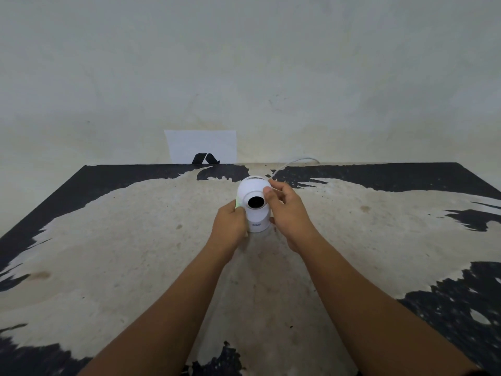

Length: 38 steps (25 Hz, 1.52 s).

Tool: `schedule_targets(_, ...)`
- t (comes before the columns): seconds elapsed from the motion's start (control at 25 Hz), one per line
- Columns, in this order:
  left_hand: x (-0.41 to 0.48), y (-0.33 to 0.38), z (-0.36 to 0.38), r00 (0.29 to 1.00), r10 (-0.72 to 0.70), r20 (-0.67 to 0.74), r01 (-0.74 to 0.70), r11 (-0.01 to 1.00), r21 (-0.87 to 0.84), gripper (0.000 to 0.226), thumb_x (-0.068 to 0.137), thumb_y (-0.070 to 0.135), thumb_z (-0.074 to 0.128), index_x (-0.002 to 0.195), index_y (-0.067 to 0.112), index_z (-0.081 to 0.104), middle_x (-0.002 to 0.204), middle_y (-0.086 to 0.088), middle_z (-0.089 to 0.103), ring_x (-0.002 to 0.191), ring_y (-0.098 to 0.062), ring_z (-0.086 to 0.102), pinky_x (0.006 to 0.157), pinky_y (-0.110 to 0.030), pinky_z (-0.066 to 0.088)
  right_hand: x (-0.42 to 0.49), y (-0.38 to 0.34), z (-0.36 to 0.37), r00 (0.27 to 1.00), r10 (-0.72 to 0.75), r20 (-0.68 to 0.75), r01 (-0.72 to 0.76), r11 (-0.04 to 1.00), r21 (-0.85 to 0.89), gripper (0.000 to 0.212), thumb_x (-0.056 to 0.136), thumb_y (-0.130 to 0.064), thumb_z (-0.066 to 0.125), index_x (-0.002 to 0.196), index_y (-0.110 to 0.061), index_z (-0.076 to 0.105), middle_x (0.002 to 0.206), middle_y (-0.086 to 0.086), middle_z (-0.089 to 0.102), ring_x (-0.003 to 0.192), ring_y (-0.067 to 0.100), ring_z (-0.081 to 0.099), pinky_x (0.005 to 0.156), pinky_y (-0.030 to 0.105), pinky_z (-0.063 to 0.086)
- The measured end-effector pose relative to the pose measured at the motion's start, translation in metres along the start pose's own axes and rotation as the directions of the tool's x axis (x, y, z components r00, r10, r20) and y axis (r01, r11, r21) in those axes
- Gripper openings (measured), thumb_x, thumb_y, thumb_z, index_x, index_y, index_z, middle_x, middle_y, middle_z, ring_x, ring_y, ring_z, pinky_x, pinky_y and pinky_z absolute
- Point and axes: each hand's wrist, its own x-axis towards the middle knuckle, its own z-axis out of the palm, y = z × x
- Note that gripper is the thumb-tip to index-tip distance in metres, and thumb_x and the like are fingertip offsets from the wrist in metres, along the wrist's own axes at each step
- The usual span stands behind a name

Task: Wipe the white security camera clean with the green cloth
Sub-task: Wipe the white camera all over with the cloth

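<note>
The white security camera [254, 204] stands upright on the worn table [135, 240], its round black lens facing me. My left hand [230, 223] presses the green cloth [238, 203] against the camera's left side; only a small green edge shows above my fingers. My right hand [287, 210] grips the camera's right side, with the thumb on the head beside the lens and the fingers wrapped behind the body.
A white cable [290, 165] runs from behind the camera over the table's far edge. A white sheet with a black logo [202, 147] leans on the wall behind. The tabletop is black with large worn pale patches.
</note>
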Motion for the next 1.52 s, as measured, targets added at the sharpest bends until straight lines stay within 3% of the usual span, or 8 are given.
schedule_targets(0.16, -0.011, -0.004, -0.002, 1.000, -0.007, 0.005, 0.007, 0.999, -0.039, 0.037, 0.092, 0.008, 0.034, 0.113, 0.018, 0.062, 0.094, 0.001, 0.067, 0.078, -0.010, 0.058, 0.057, -0.020, 0.047, -0.001, 0.000, 0.001, 1.000, -0.001, 0.000, 0.001, 1.000, -0.012, 0.039, 0.092, -0.044, 0.052, 0.129, -0.030, 0.052, 0.133, 0.000, 0.056, 0.119, 0.017, 0.054, 0.100, 0.049, 0.047)
schedule_targets(0.4, -0.010, 0.009, -0.006, 0.984, 0.174, -0.034, -0.177, 0.978, -0.114, 0.047, 0.094, 0.008, 0.034, 0.105, 0.047, 0.058, 0.086, 0.020, 0.068, 0.080, 0.004, 0.062, 0.070, -0.013, 0.049, -0.002, -0.001, 0.000, 1.000, -0.003, 0.001, 0.003, 1.000, -0.014, 0.040, 0.093, -0.044, 0.051, 0.130, -0.030, 0.050, 0.134, -0.001, 0.056, 0.118, 0.017, 0.054, 0.101, 0.049, 0.047)
schedule_targets(0.52, -0.006, -0.005, -0.004, 0.984, 0.181, 0.008, -0.181, 0.982, 0.060, 0.042, 0.094, 0.010, 0.032, 0.126, 0.024, 0.056, 0.100, 0.002, 0.066, 0.087, -0.011, 0.059, 0.073, -0.021, 0.046, -0.002, -0.001, 0.000, 1.000, 0.004, 0.005, -0.004, 1.000, -0.001, 0.039, 0.093, -0.043, 0.051, 0.129, -0.029, 0.051, 0.134, 0.000, 0.056, 0.118, 0.017, 0.054, 0.101, 0.048, 0.047)
schedule_targets(0.64, -0.009, -0.021, -0.007, 0.993, 0.105, 0.047, -0.110, 0.984, 0.137, 0.034, 0.092, 0.009, 0.034, 0.105, 0.011, 0.065, 0.086, -0.006, 0.063, 0.076, -0.019, 0.054, 0.070, -0.031, 0.042, -0.001, -0.002, -0.001, 1.000, 0.010, 0.006, -0.010, 1.000, 0.003, 0.038, 0.093, -0.043, 0.052, 0.128, -0.029, 0.052, 0.133, 0.000, 0.056, 0.117, 0.016, 0.054, 0.101, 0.048, 0.047)
schedule_targets(0.76, -0.019, -0.016, -0.020, 1.000, -0.016, 0.003, 0.016, 1.000, -0.002, 0.031, 0.093, 0.009, 0.037, 0.080, 0.022, 0.063, 0.083, -0.003, 0.062, 0.080, -0.021, 0.054, 0.077, -0.037, 0.045, -0.005, -0.003, 0.000, 0.999, 0.025, 0.023, -0.025, 1.000, 0.005, 0.039, 0.093, -0.043, 0.052, 0.129, -0.028, 0.051, 0.133, 0.002, 0.057, 0.116, 0.017, 0.055, 0.100, 0.046, 0.047)
schedule_targets(1.04, -0.031, -0.003, -0.043, 0.988, 0.001, 0.155, 0.041, 0.963, -0.267, 0.034, 0.091, 0.008, 0.038, 0.087, 0.014, 0.071, 0.091, -0.015, 0.066, 0.085, -0.029, 0.059, 0.078, -0.041, 0.049, -0.024, -0.028, -0.014, 0.997, -0.044, -0.063, 0.042, 0.998, -0.037, 0.044, 0.092, -0.048, 0.051, 0.131, -0.028, 0.046, 0.128, -0.004, 0.052, 0.109, 0.009, 0.050, 0.087, 0.026, 0.035)
schedule_targets(1.32, -0.025, 0.023, -0.040, 0.956, 0.139, 0.258, -0.082, 0.972, -0.219, 0.019, 0.092, 0.008, 0.051, 0.094, 0.017, 0.068, 0.086, -0.003, 0.071, 0.075, -0.014, 0.064, 0.066, -0.027, 0.053, -0.044, -0.036, -0.032, 0.969, 0.011, 0.248, -0.020, 0.999, 0.033, 0.045, 0.088, -0.037, 0.061, 0.131, -0.029, 0.050, 0.109, -0.003, 0.055, 0.095, 0.014, 0.054, 0.074, 0.025, 0.039)
schedule_targets(1.52, -0.008, 0.037, -0.041, 0.950, 0.218, 0.223, -0.199, 0.974, -0.108, 0.009, 0.089, 0.013, 0.059, 0.096, 0.010, 0.064, 0.072, -0.002, 0.070, 0.063, -0.009, 0.062, 0.056, -0.021, 0.049, -0.027, -0.039, -0.036, 0.940, -0.031, 0.340, 0.048, 0.998, -0.042, 0.018, 0.079, -0.027, 0.074, 0.095, -0.024, 0.068, 0.105, 0.006, 0.068, 0.096, 0.020, 0.063, 0.093, 0.037, 0.049)
